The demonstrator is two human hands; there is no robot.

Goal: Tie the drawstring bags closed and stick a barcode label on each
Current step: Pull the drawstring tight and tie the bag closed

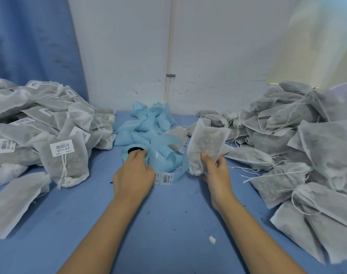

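My right hand (pixel 216 171) pinches the lower end of a white drawstring bag (pixel 207 143) and holds it upright above the blue table (pixel 168 224). My left hand (pixel 134 173) lies on the label roll (pixel 136 152), fingers curled over its near side. Barcode labels (pixel 166 177) on blue backing stick out just right of that hand. A loose heap of used blue backing tape (pixel 149 123) lies behind the roll.
A pile of bags bearing barcode labels (pixel 40 127) fills the left side. A large pile of bags without labels (pixel 299 143) fills the right side. A white wall stands close behind. A small white scrap (pixel 212 239) lies on the table near me.
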